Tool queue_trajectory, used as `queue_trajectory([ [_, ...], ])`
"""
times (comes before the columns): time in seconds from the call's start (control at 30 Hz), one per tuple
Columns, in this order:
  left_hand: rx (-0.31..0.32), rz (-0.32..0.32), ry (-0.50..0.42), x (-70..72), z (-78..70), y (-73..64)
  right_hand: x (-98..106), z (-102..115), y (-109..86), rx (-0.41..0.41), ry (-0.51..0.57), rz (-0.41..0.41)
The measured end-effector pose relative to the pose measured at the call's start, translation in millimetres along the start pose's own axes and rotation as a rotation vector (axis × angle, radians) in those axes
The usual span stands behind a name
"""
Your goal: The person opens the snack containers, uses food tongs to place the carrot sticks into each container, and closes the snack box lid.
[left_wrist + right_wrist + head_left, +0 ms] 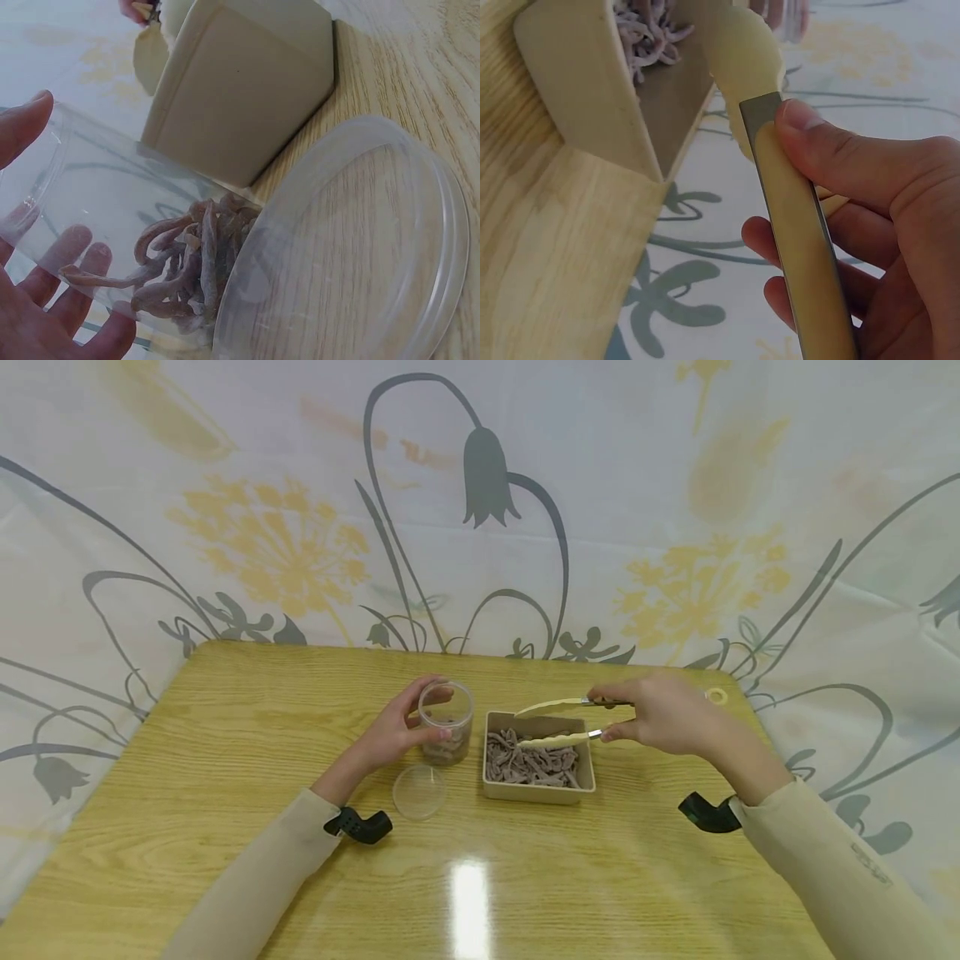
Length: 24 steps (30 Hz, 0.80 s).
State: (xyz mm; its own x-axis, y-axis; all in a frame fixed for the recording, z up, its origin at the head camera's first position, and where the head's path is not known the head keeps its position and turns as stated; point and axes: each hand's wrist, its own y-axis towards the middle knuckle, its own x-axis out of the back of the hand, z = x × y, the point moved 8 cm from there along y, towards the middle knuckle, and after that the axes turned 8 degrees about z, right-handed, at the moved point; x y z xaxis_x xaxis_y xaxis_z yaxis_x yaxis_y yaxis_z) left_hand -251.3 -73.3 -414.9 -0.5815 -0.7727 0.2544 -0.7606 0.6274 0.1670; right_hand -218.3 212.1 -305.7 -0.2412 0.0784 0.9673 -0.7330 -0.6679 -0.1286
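Left of centre, the left hand [392, 729] grasps a clear jar [448, 727]; at right, the right hand [669, 714] grips tongs [557, 742] over a tan box [536, 792].

Tongs [557, 741] partly hidden

The right hand [670, 714] conceals their rear in the head view. The left wrist view crops the clear jar [112, 202] and round lid [345, 255]. Marking [872, 863] on the right sleeve [832, 885] is too blurred to read.

- Yellow-brown, wood-grained worktop [600, 868]
- White backdrop [615, 452], grey and yellow floral print
- Beige tub [536, 794]
- Greyish-brown strips [534, 767]
- Pale-yellow and silver tongs [562, 740]
- Colourless jar [453, 745] and lid [419, 792]
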Motion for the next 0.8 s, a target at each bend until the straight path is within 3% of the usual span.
queue_trajectory([
  [0.3,-0.01,0.004,0.011,-0.8,-1.4,0.5,-19,1,-2.1,0.028,0.047,0.047],
  [0.57,-0.013,0.004,0.009,-0.8,-2.5,-0.5,-29,0,1.4,-0.003,0.052,0.092],
  [0.8,-0.009,0.002,0.002,-0.4,-1.8,-0.7,-41,-4,11.1,-0.047,0.072,0.18],
])
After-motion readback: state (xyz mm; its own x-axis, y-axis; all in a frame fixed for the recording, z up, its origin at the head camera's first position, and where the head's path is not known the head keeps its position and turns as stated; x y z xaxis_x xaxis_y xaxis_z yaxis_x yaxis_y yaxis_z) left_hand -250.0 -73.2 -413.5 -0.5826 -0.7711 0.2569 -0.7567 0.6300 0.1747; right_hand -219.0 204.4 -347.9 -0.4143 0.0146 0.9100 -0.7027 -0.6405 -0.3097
